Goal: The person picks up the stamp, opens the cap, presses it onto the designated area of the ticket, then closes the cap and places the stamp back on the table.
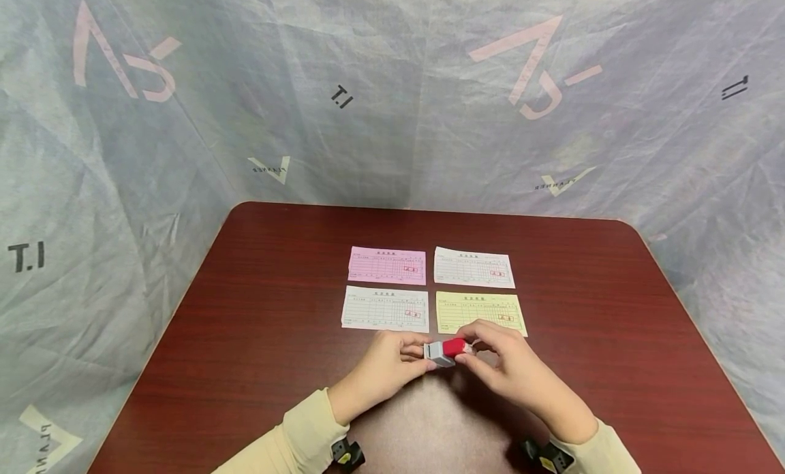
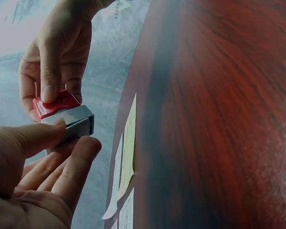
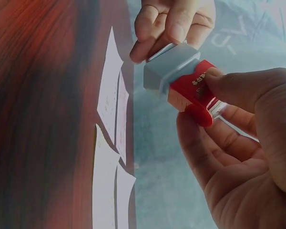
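Observation:
Close over the table's near side, both hands hold a small stamp [image 1: 455, 347] with a red body and a grey end. My left hand [image 1: 381, 366] pinches the grey end [image 2: 72, 117], thumb on one side and fingers on the other. The red body [image 3: 193, 88], printed with pale characters, is pinched between thumb and fingers of my right hand [image 1: 514, 366]. Just beyond the hands lie a yellow form slip [image 1: 478, 312] and a white form slip [image 1: 385, 309]. Behind them are a pink slip [image 1: 386, 265] and another white slip [image 1: 473, 267]. Each slip bears a red boxed mark at its right.
The slips lie in two rows on a dark red wooden table [image 1: 276, 256]. Grey fabric sheets [image 1: 368, 120] with printed letters hang behind the table and at both sides. Black devices [image 1: 347, 453] are strapped at both wrists.

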`<state>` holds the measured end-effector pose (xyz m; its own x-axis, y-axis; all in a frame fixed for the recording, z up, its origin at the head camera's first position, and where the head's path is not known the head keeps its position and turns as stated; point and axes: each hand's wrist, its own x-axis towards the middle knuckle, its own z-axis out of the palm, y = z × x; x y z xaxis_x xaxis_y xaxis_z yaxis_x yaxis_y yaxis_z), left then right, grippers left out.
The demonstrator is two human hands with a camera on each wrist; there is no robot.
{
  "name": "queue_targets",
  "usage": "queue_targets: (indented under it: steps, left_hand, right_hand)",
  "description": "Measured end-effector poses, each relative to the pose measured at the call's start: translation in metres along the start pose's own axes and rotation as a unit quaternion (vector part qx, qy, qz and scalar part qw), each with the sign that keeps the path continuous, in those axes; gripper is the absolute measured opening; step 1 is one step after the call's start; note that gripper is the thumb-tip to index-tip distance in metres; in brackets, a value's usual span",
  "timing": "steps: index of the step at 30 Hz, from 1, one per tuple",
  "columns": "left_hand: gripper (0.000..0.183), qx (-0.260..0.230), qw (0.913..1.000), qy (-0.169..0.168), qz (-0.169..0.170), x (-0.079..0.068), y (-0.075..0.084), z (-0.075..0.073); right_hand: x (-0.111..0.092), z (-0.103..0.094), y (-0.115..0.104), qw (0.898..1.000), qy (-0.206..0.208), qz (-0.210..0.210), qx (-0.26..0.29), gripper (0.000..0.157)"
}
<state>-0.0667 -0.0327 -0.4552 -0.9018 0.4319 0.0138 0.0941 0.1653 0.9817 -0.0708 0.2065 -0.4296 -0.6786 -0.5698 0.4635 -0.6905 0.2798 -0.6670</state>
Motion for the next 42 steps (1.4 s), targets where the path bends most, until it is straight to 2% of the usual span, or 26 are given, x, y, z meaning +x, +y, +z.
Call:
queue_targets:
  steps: [5, 13, 17, 21, 28, 35, 42]
  left_hand:
    - [0.028, 0.011, 0.9999, -0.003, 0.008, -0.0002, -0.0012, 0.0004]
    - [0.026, 0.03, 0.999, 0.014, 0.031, 0.0, -0.0024, -0.0003]
    - [0.02, 0.05, 0.9978, 0.005, 0.043, -0.0001, -0.0012, -0.0009]
    - [0.017, 0.078, 0.9952, -0.004, 0.059, -0.0005, -0.0008, -0.0015]
    - [0.022, 0.052, 0.9972, 0.01, 0.053, -0.0021, -0.0031, -0.0012]
    - [0.019, 0.063, 0.9955, 0.012, 0.07, -0.0035, -0.0042, 0.001]
    - [0.024, 0.055, 0.997, 0.014, 0.053, -0.005, -0.0058, 0.0014]
  right_hand:
    - [0.001, 0.0005, -0.0003, 1.0, -0.006, -0.006, 0.007, 0.032]
    - [0.0003, 0.0003, 0.0002, 1.0, 0.001, 0.002, 0.004, 0.033]
    - [0.0005, 0.0012, 0.0013, 1.0, 0.0, -0.007, 0.005, 0.035]
    - [0.0007, 0.0018, 0.0007, 1.0, -0.008, 0.004, 0.006, 0.033]
    - [0.0001, 0.0044, 0.0039, 1.0, 0.001, -0.003, 0.0, 0.035]
    - [-0.0001, 0.0047, 0.0022, 1.0, -0.004, -0.007, -0.003, 0.034]
    - [0.0018, 0.0045, -0.002, 1.0, -0.009, -0.006, -0.005, 0.032]
